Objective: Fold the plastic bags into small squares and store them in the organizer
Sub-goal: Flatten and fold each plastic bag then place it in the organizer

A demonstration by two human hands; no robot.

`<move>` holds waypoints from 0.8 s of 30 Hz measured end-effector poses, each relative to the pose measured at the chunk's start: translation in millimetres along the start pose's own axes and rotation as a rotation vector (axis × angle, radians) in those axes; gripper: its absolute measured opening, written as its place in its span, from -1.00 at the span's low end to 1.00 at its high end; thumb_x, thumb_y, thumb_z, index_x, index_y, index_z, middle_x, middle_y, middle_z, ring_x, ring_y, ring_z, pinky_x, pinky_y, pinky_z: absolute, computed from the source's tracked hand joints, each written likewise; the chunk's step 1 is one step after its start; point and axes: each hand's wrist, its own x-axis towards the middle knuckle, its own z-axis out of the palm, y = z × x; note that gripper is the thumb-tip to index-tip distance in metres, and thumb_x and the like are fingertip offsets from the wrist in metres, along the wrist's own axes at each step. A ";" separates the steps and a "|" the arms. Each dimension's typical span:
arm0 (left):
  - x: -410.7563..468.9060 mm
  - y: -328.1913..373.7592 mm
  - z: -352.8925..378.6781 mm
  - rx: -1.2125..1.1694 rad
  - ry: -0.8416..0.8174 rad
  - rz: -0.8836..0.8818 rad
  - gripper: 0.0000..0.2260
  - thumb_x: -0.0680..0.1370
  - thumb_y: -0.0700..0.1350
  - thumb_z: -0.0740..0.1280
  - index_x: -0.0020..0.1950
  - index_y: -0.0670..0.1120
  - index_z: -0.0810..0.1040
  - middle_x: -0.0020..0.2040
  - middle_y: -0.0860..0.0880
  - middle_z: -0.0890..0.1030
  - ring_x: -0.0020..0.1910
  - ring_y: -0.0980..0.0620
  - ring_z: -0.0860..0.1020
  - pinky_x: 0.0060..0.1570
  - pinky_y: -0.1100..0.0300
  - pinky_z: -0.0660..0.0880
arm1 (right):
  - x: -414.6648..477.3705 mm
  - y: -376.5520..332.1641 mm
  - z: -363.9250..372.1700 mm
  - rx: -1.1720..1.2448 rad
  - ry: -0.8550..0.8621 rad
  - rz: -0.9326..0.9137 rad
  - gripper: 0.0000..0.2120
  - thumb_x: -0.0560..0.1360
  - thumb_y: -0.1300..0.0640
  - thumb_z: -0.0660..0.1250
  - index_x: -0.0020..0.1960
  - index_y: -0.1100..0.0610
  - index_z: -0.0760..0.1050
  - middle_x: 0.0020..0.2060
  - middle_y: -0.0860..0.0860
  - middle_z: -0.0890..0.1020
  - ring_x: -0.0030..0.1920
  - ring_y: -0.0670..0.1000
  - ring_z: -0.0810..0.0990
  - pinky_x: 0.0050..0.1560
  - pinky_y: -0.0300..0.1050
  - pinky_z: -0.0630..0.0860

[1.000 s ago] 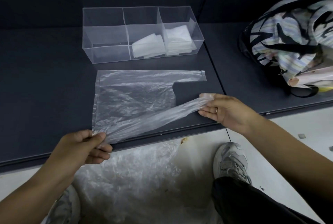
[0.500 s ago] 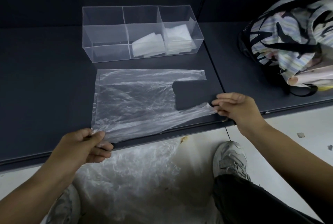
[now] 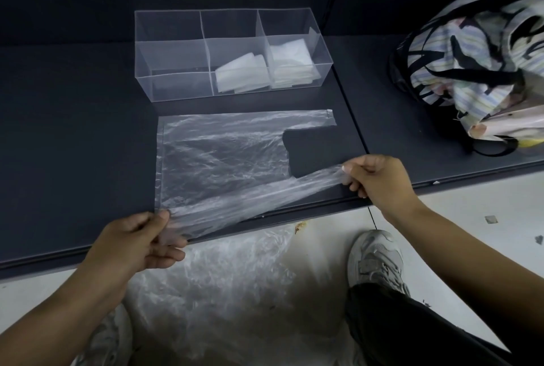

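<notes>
Left hand (image 3: 138, 243) and right hand (image 3: 379, 178) pinching plastic bag (image 3: 217, 159), near edge lifted

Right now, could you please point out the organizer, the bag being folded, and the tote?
organizer (image 3: 173, 56): head view, empty left compartment's front wall.
bag (image 3: 223, 156): head view, flat middle of its body.
tote (image 3: 471, 50): head view, striped fabric side.

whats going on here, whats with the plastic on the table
A person is folding a clear plastic bag spread on the dark table. The left hand pinches its near corner and the right hand grips the near handle, both lifting that edge. The clear organizer behind already holds folded bags in its middle and right compartments; the left one looks empty.
</notes>
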 end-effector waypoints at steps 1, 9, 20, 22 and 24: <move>0.0 -1.0 0.8 0.004 0.008 0.009 -0.80 0.58 -0.07 0.28 -0.04 -0.21 0.55 -0.30 -0.22 0.67 -0.40 -0.12 0.66 -0.55 0.25 0.52 | -0.8 1.8 -0.4 0.042 0.018 0.011 -0.84 0.53 0.27 0.33 -0.19 0.13 0.61 -0.49 -0.05 0.62 -0.52 -0.17 0.47 -0.51 -0.33 0.40; -3.6 -6.0 8.5 -0.063 0.024 0.007 -0.85 0.59 -0.11 0.27 -0.04 -0.18 0.54 -0.34 -0.25 0.66 -0.43 -0.14 0.65 -0.56 0.25 0.52 | -4.0 8.0 0.0 0.303 0.147 0.146 -0.80 0.61 0.26 0.19 -0.08 0.14 0.57 -0.53 -0.07 0.57 -0.51 -0.18 0.49 -0.46 -0.33 0.47; -2.7 -8.7 7.9 -0.053 0.011 0.011 -0.84 0.58 -0.12 0.29 -0.05 -0.22 0.55 -0.33 -0.26 0.66 -0.41 -0.16 0.65 -0.55 0.23 0.53 | -2.4 -3.5 -3.5 0.165 -0.043 0.111 -0.93 0.47 0.33 0.40 -0.10 0.19 0.58 -0.43 0.02 0.65 -0.43 -0.11 0.61 -0.41 -0.33 0.52; -2.2 -10.0 7.9 -0.054 0.017 0.018 -0.83 0.58 -0.12 0.30 -0.05 -0.24 0.54 -0.32 -0.26 0.66 -0.41 -0.16 0.65 -0.55 0.23 0.53 | -1.2 -5.1 -2.7 0.197 -0.009 0.132 -0.92 0.50 0.33 0.36 -0.14 0.21 0.59 -0.44 0.06 0.64 -0.45 -0.10 0.60 -0.42 -0.32 0.52; -1.7 -11.4 8.7 -0.061 0.022 0.022 -0.82 0.58 -0.12 0.29 -0.06 -0.25 0.54 -0.32 -0.25 0.66 -0.41 -0.15 0.65 -0.55 0.24 0.53 | -1.7 -5.8 -1.4 0.228 0.030 0.157 -0.91 0.52 0.31 0.34 -0.15 0.21 0.59 -0.42 0.10 0.62 -0.46 -0.10 0.60 -0.41 -0.30 0.54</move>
